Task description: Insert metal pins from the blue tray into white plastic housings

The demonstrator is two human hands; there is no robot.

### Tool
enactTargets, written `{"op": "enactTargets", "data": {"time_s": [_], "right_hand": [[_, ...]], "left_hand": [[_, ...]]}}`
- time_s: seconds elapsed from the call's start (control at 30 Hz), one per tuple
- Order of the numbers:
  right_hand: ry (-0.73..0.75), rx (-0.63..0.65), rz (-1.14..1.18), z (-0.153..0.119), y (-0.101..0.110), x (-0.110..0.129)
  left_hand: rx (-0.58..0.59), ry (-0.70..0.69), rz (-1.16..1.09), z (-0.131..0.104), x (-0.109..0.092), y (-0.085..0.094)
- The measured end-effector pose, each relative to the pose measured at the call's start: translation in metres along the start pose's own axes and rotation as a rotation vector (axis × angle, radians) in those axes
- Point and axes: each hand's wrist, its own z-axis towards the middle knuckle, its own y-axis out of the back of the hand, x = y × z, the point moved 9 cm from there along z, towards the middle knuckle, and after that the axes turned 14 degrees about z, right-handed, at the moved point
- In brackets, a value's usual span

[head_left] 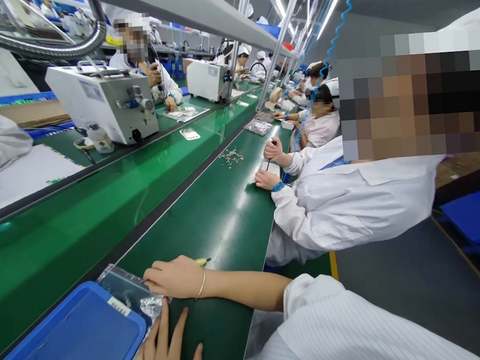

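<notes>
My right hand (pixel 176 277), wearing a thin bracelet, reaches in from the right with its fingers curled over the edge of a clear zip bag (pixel 126 284). Its fingertips are partly hidden. Below it my left hand (pixel 164 352) is spread open, fingers stretched out, with the forefinger at the bag's near edge. Crumpled silvery material shows in the bag. A blue tray (pixel 86 339) with a white label lies on top of part of the bag. Just behind my right wrist a yellow tool with a dark tip (pixel 202 262) shows; whether it touches the hand is unclear.
Along the green bench (pixel 210 220) a co-worker (pixel 340 200) in white holds a dark-handled tool over a white piece. Small parts (pixel 232 157) lie scattered farther along. Beyond the green belt (pixel 100 184) stand a white machine (pixel 103 102) and more workers. Blue bins (pixel 478 212) are at right.
</notes>
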Motion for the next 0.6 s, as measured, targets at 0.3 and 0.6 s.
{"op": "enactTargets", "data": {"time_s": [0.3, 0.6], "right_hand": [[-0.085, 0.154, 0.144, -0.002, 0.012, 0.004], [-0.139, 0.167, 0.008, 0.0, 0.013, -0.004]], "left_hand": [[-0.104, 0.025, -0.07, -0.009, -0.004, 0.012], [-0.098, -0.051, -0.031, -0.005, -0.011, -0.012]]}}
